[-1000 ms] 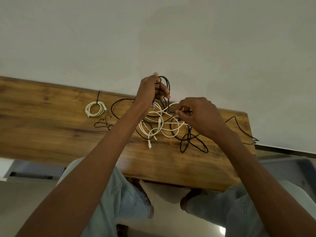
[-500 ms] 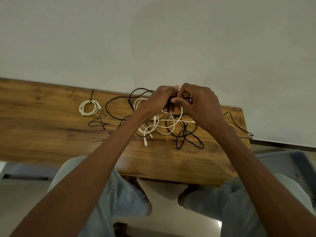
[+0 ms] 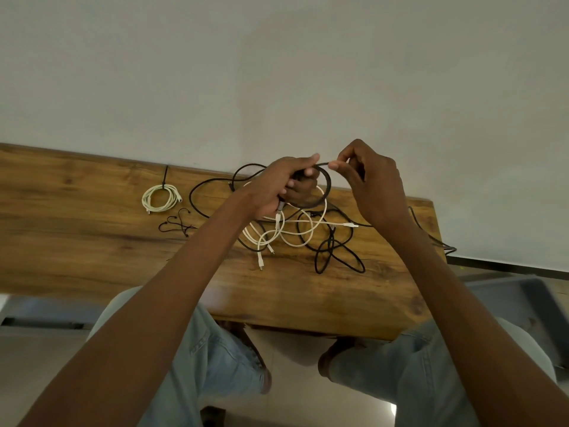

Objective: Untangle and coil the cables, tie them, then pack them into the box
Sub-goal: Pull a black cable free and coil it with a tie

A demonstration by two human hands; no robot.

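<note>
You're coiling: your left hand [image 3: 278, 188] grips the black cable [image 3: 328, 183] loop, your right hand [image 3: 369, 177] pinches its strand; next, lay 1 more turn.

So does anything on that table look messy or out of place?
Yes: white cables and black cables lie knotted together mid-table, and one black cable trails off the right edge. The tied white coil looks tidy.
</note>
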